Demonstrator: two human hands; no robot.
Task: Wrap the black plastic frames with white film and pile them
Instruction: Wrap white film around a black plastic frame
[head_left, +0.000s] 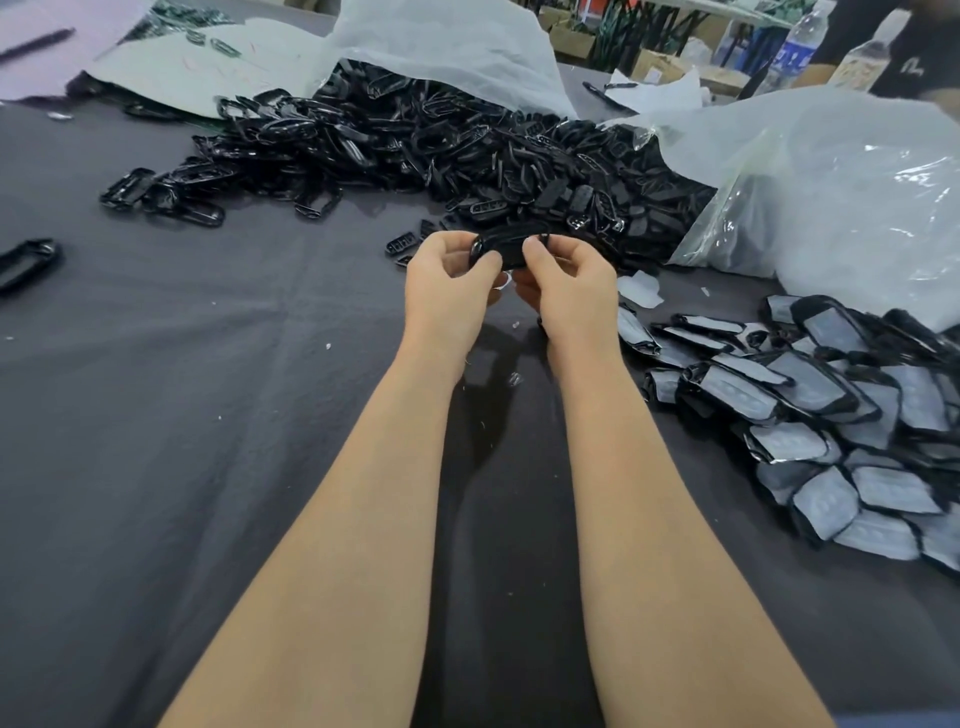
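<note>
1. Left hand (449, 275) and right hand (563, 280) meet over the grey cloth (182, 415), fingers curled, pinching one black frame (511, 247) between them.
2. Just beyond it — the loose heap of frames (415, 150).
3. Right of it — the wrapped pile (831, 415).

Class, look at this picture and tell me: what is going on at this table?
A person grips one black frame between the left hand and right hand, above the dark table. Beyond lies a heap of unwrapped frames; to the right, a pile of frames already wrapped in white film.
</note>
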